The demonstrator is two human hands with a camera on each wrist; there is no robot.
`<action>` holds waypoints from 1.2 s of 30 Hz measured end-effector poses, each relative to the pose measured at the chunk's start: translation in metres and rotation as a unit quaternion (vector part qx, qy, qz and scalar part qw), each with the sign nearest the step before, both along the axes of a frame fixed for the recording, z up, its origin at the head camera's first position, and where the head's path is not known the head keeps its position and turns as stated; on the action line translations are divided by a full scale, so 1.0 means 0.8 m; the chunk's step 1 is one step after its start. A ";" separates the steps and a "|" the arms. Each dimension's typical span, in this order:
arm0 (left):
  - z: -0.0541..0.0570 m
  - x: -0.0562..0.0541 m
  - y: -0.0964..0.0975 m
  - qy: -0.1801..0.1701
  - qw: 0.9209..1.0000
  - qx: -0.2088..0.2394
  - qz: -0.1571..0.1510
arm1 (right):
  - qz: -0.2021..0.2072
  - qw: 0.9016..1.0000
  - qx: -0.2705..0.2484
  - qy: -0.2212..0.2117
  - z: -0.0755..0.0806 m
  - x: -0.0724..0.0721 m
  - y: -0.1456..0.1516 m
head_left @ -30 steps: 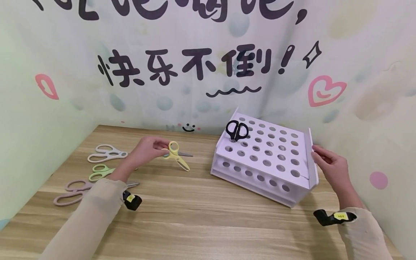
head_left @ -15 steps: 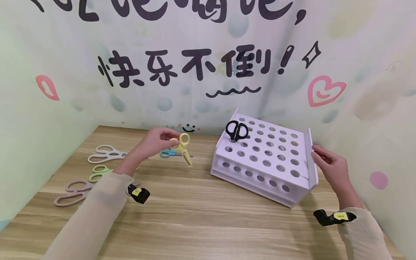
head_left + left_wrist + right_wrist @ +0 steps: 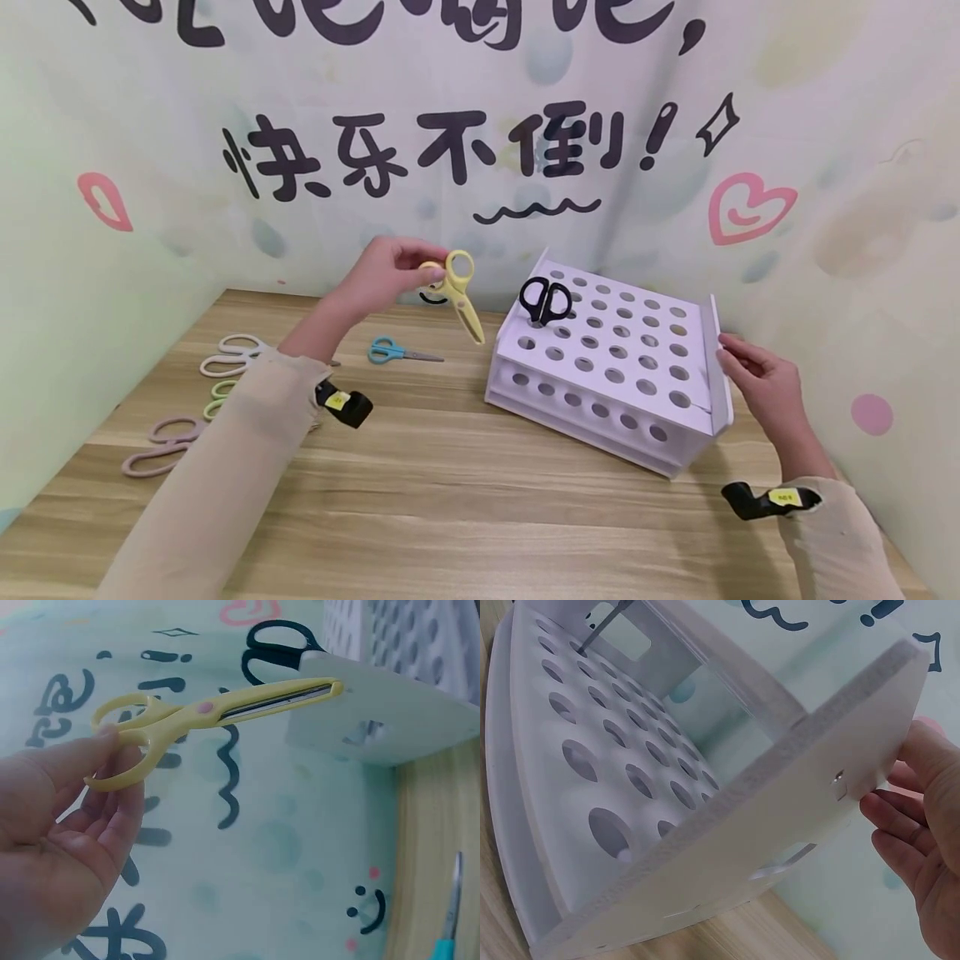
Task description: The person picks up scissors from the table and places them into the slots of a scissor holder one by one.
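My left hand (image 3: 390, 275) pinches a pair of yellow scissors (image 3: 459, 292) by one handle ring, in the air left of a white rack full of round holes (image 3: 600, 388). In the left wrist view the yellow blades (image 3: 262, 705) lie together and point away from the fingers, toward the rack. At the rack's right side panel, my right hand (image 3: 765, 387) grips the edge; in the right wrist view its fingertips (image 3: 877, 806) press the outer face. Black-handled scissors (image 3: 547, 304) stand upright in a hole near the rack's left side.
Blue scissors (image 3: 406, 354) lie on the wooden table (image 3: 465, 500) below the left hand. Further left lie white scissors (image 3: 251, 353), green scissors (image 3: 217, 399) and mauve scissors (image 3: 178, 442), partly hidden by the left sleeve (image 3: 225, 467). A printed cloth (image 3: 420, 217) hangs behind.
The left hand has lifted the yellow scissors up and to the right, toward the rack. Their blades have come together, and the blue scissors are now uncovered. The right hand stays put.
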State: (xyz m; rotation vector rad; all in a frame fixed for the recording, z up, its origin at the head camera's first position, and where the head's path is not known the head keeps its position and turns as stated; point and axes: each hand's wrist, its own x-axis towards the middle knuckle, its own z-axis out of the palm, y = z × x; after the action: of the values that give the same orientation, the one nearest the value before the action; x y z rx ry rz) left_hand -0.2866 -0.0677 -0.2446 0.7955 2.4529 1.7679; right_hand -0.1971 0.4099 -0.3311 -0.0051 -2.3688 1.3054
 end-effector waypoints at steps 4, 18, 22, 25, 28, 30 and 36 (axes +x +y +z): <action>0.014 -0.003 0.014 0.008 1.000 0.008 -0.003 | 0.002 1.000 0.001 0.004 0.000 0.000 0.000; 0.054 -0.011 0.063 0.059 0.997 0.008 -0.049 | 0.003 1.000 0.002 0.017 -0.003 -0.003 0.002; 0.060 -0.014 0.077 0.066 0.996 0.008 -0.057 | 0.005 1.000 -0.003 0.016 -0.003 -0.002 0.003; 0.060 -0.018 0.090 0.062 0.996 0.013 -0.063 | 0.004 1.000 -0.006 0.014 -0.003 -0.002 0.003; 0.058 -0.023 0.103 0.060 0.996 0.015 -0.071 | 0.002 1.000 -0.005 0.013 -0.003 -0.002 0.003; 0.055 -0.026 0.111 0.062 0.995 0.011 -0.075 | 0.001 1.000 -0.006 0.012 -0.002 -0.001 0.002; 0.051 -0.040 0.135 0.065 0.995 -0.007 -0.076 | -0.001 1.000 -0.004 0.006 -0.001 -0.001 0.001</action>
State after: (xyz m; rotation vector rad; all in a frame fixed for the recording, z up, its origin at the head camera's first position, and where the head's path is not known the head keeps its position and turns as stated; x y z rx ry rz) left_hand -0.3189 0.0403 -0.2038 1.0968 2.4038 1.6943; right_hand -0.1981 0.4107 -0.3316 -0.0015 -2.3538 1.3100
